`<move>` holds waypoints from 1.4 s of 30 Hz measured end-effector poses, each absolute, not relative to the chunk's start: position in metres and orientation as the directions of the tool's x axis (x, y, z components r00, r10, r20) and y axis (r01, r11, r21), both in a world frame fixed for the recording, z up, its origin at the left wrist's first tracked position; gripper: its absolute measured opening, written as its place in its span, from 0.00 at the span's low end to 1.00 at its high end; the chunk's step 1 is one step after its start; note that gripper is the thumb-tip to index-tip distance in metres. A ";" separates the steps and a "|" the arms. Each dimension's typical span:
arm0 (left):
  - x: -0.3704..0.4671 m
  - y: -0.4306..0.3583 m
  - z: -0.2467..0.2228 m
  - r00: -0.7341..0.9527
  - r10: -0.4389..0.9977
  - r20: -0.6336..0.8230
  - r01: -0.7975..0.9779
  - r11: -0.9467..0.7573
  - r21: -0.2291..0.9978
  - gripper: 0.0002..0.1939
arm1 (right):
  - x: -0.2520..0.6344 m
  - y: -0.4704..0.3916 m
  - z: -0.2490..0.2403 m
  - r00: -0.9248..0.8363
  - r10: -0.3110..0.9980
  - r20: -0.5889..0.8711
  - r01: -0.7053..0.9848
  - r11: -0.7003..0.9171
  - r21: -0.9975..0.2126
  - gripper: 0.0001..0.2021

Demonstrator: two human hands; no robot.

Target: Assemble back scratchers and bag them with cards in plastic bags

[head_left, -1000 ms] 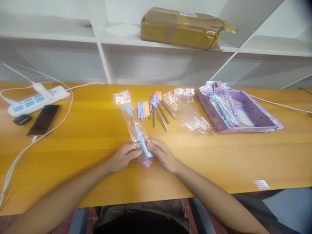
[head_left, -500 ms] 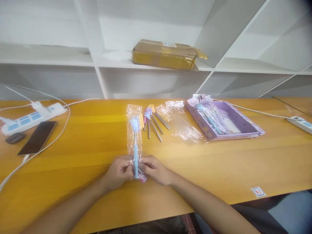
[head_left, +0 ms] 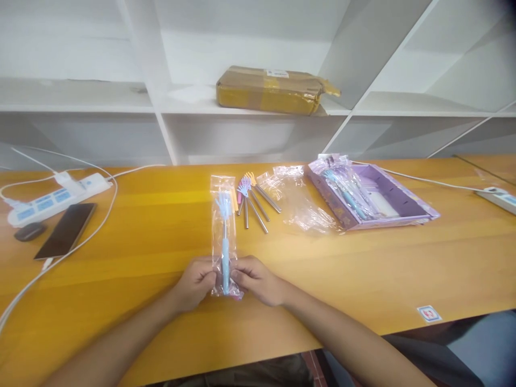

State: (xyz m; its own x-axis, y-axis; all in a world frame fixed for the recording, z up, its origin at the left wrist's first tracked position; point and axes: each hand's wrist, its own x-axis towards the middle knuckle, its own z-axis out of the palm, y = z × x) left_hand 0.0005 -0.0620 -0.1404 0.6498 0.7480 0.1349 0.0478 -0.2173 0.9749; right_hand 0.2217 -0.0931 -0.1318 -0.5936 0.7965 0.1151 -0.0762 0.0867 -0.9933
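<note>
A blue hand-shaped scratcher [head_left: 225,252] lies upright in view inside a clear plastic bag [head_left: 216,236]. My left hand [head_left: 198,283] pinches the bag's lower left edge. On the opposite edge, my right hand [head_left: 255,279] grips the same bag between thumb and fingers. Something pink shows under the bag's bottom end. Just beyond the bag, several loose metal rods with coloured hand-shaped heads [head_left: 244,187] are fanned out on the table. Flat clear bags [head_left: 308,207] lie to their right. Bagged scratchers [head_left: 349,193] rest in a purple box [head_left: 407,201].
At the left are a white power strip [head_left: 60,199], a phone [head_left: 66,230], a dark mouse-like object [head_left: 30,231] and white cables. A taped carton [head_left: 268,91] sits on the shelf behind. Another power strip [head_left: 500,199] is at the far right, a sticker [head_left: 429,313] near the front edge.
My left thumb has shifted slightly left, out to the bag's edge, and the bag looks flatter. The camera view has moved a little.
</note>
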 end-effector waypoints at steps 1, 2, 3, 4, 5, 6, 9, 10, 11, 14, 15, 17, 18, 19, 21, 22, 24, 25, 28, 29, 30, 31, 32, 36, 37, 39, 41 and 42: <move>0.001 -0.059 -0.142 0.616 0.779 0.115 -0.001 -0.145 0.989 0.18 | 0.222 -0.093 -0.131 -0.593 0.794 0.138 -0.048 0.136 -0.990 0.23; 0.001 -0.056 -0.143 0.577 0.812 0.086 -0.072 -0.054 0.996 0.19 | 0.222 -0.094 -0.130 -0.595 0.787 0.164 -0.014 0.195 -0.981 0.21; 0.001 -0.051 -0.143 0.533 0.844 0.049 -0.151 0.038 0.988 0.19 | 0.222 -0.095 -0.128 -0.605 0.773 0.192 0.023 0.258 -0.966 0.19; 0.001 -0.046 -0.144 0.492 0.871 0.006 -0.224 0.120 0.967 0.20 | 0.221 -0.097 -0.127 -0.623 0.752 0.215 0.057 0.318 -0.946 0.17; 0.001 -0.041 -0.143 0.451 0.892 -0.036 -0.280 0.180 0.943 0.21 | 0.219 -0.099 -0.126 -0.647 0.727 0.229 0.087 0.369 -0.925 0.15; 0.001 -0.035 -0.142 0.401 0.913 -0.068 -0.321 0.210 0.924 0.21 | 0.217 -0.102 -0.126 -0.675 0.699 0.235 0.113 0.412 -0.904 0.13; -0.004 -0.019 -0.137 0.189 0.979 -0.071 -0.393 0.142 0.909 0.19 | 0.211 -0.109 -0.129 -0.749 0.624 0.221 0.178 0.512 -0.840 0.10; -0.007 -0.014 -0.136 0.117 0.992 -0.055 -0.400 0.097 0.911 0.18 | 0.210 -0.111 -0.130 -0.768 0.603 0.217 0.195 0.543 -0.817 0.09; -0.009 -0.010 -0.134 0.053 0.998 -0.039 -0.398 0.057 0.916 0.17 | 0.210 -0.112 -0.131 -0.783 0.581 0.222 0.205 0.578 -0.790 0.09; -0.014 -0.003 -0.135 -0.051 0.998 -0.033 -0.370 0.012 0.929 0.15 | 0.216 -0.108 -0.129 -0.789 0.547 0.278 0.223 0.677 -0.702 0.11; -0.014 -0.002 -0.136 -0.067 0.997 -0.038 -0.362 0.011 0.932 0.15 | 0.221 -0.105 -0.127 -0.771 0.563 0.298 0.242 0.691 -0.681 0.12; -0.014 -0.001 -0.140 -0.080 0.996 -0.039 -0.331 0.010 0.944 0.17 | 0.231 -0.097 -0.120 -0.696 0.649 0.306 0.343 0.676 -0.652 0.14; -0.013 0.000 -0.142 -0.080 0.996 -0.036 -0.308 0.010 0.951 0.17 | 0.236 -0.093 -0.117 -0.647 0.705 0.291 0.418 0.647 -0.638 0.14; -0.013 0.000 -0.143 -0.078 0.996 -0.032 -0.286 0.008 0.958 0.18 | 0.241 -0.089 -0.115 -0.598 0.756 0.267 0.495 0.610 -0.618 0.13; -0.013 0.000 -0.146 -0.073 0.997 -0.028 -0.254 0.009 0.967 0.19 | 0.246 -0.084 -0.113 -0.535 0.818 0.212 0.615 0.549 -0.566 0.11; -0.013 0.001 -0.147 -0.074 0.997 -0.027 -0.244 0.008 0.970 0.19 | 0.247 -0.083 -0.115 -0.530 0.827 0.186 0.646 0.536 -0.543 0.14; -0.014 0.000 -0.148 -0.075 0.997 -0.021 -0.229 0.004 0.973 0.19 | 0.246 -0.082 -0.122 -0.548 0.823 0.147 0.664 0.535 -0.522 0.23; -0.015 0.000 -0.148 -0.072 0.997 -0.013 -0.219 -0.004 0.976 0.18 | 0.245 -0.082 -0.126 -0.555 0.821 0.134 0.664 0.534 -0.523 0.24; -0.016 -0.005 -0.148 -0.027 0.999 0.030 -0.129 -0.034 0.991 0.16 | 0.241 -0.080 -0.136 -0.522 0.847 0.100 0.658 0.475 -0.584 0.15; -0.015 -0.008 -0.148 0.002 0.999 0.041 -0.077 -0.041 0.996 0.16 | 0.240 -0.079 -0.138 -0.493 0.865 0.090 0.656 0.438 -0.615 0.13; -0.014 -0.010 -0.148 0.033 0.998 0.048 -0.020 -0.047 0.999 0.15 | 0.241 -0.077 -0.139 -0.461 0.884 0.080 0.650 0.398 -0.647 0.13; -0.012 -0.013 -0.147 0.064 0.997 0.050 0.031 -0.053 0.998 0.15 | 0.241 -0.075 -0.139 -0.427 0.902 0.071 0.641 0.357 -0.680 0.13; -0.010 -0.016 -0.147 0.093 0.994 0.049 0.067 -0.056 0.996 0.15 | 0.242 -0.072 -0.138 -0.391 0.918 0.060 0.628 0.314 -0.712 0.14; -0.001 -0.026 -0.145 0.213 0.977 0.020 0.110 -0.044 0.993 0.19 | 0.247 -0.065 -0.135 -0.308 0.951 -0.027 0.530 0.148 -0.835 0.12; 0.001 -0.028 -0.144 0.241 0.970 0.013 0.114 -0.041 0.993 0.21 | 0.248 -0.064 -0.135 -0.305 0.951 -0.051 0.492 0.112 -0.863 0.12; 0.002 -0.032 -0.143 0.285 0.959 0.007 0.133 -0.046 0.990 0.25 | 0.250 -0.063 -0.134 -0.289 0.955 -0.071 0.420 0.059 -0.906 0.09; 0.002 -0.035 -0.142 0.323 0.946 -0.010 0.164 -0.046 0.985 0.22 | 0.251 -0.061 -0.134 -0.247 0.967 -0.064 0.353 0.029 -0.935 0.14; 0.001 -0.035 -0.142 0.339 0.941 -0.020 0.183 -0.045 0.982 0.19 | 0.252 -0.061 -0.134 -0.219 0.974 -0.061 0.320 0.013 -0.947 0.18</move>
